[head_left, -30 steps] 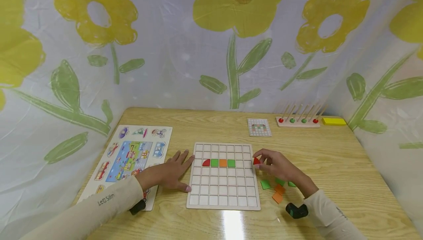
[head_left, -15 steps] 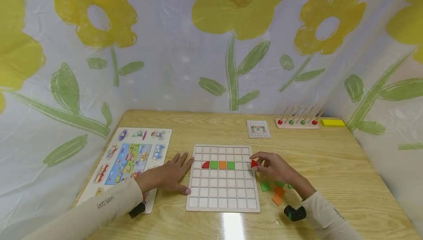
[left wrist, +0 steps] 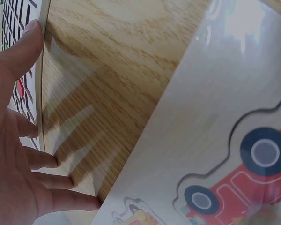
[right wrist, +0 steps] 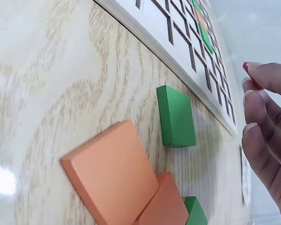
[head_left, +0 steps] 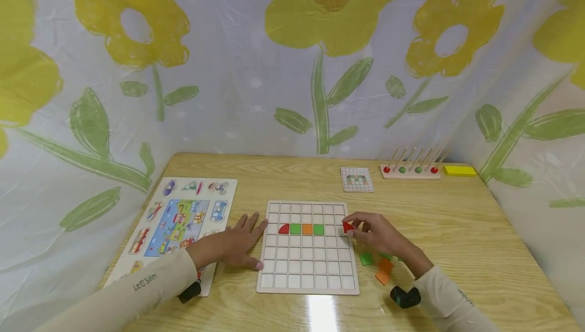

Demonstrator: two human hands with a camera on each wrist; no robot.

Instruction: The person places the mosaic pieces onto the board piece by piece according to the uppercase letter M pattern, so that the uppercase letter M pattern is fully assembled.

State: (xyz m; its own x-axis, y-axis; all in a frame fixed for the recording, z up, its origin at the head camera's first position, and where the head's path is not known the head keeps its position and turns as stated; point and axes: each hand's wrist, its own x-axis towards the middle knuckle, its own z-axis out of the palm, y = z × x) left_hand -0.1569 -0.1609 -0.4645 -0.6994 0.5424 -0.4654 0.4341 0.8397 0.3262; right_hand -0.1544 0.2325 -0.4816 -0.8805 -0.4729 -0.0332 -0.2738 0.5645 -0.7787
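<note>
A pale wooden grid board [head_left: 307,254] lies in the middle of the table. One of its rows holds a red quarter-circle tile [head_left: 284,229], a green square tile [head_left: 295,229], an orange one [head_left: 307,229] and another green one [head_left: 318,229]. My left hand [head_left: 239,243] is spread flat at the board's left side, its thumb and index finger at the edge. Between thumb and fingers my right hand [head_left: 377,231] pinches a second red quarter-circle tile [head_left: 347,227] over the board's right edge. Below that hand lie loose green tiles [right wrist: 178,117] and orange tiles [right wrist: 110,173].
A picture puzzle board [head_left: 157,210] with vehicles lies at left, partly under the left forearm. Toward the back right are a small pattern card [head_left: 357,179], a peg stand [head_left: 410,173] with red and green beads, and a yellow block [head_left: 459,170]. A flower-print curtain stands behind.
My right hand has moved left with the red quarter-circle tile, from beside the board to over its right edge. The left hand has stayed at the board's left side.
</note>
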